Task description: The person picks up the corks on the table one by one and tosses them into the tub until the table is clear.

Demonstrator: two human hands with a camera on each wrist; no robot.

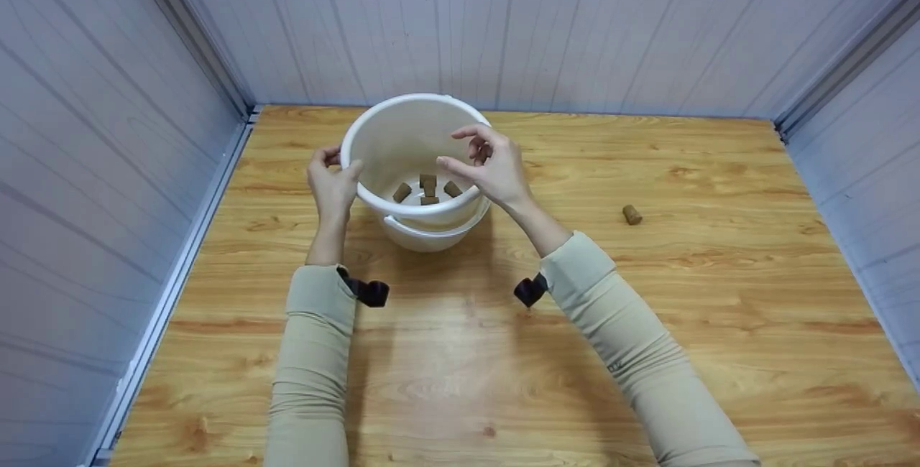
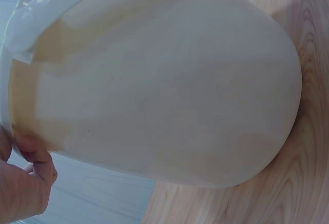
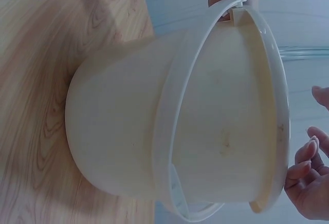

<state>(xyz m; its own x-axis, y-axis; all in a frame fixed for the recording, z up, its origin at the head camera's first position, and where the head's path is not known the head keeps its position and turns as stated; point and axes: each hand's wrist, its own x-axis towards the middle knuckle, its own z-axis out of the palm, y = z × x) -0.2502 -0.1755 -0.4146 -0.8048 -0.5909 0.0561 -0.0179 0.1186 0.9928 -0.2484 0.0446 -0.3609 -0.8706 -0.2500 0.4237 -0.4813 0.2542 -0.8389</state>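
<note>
A white plastic bucket (image 1: 370, 197) stands upright on the wood-grain surface, its handle (image 3: 167, 121) hanging down on the near side. My left hand (image 1: 333, 183) grips the bucket's rim on the left, thumb at the inner edge and fingers outside. Over the right side of the rim is my right hand (image 1: 496, 169), thumb and index finger apart with nothing between them. In the right wrist view its lower fingers are right at the rim. Several brown corks (image 1: 402, 192) lie at the bottom of the bucket. Another cork (image 1: 632, 215) lies on the surface to the right.
White panelled walls (image 1: 546, 29) rise behind the bucket and on both sides. The bucket stands close to the back wall on the wood-grain surface (image 1: 445, 366). Black wrist cameras (image 1: 372, 294) jut inward from both sleeves.
</note>
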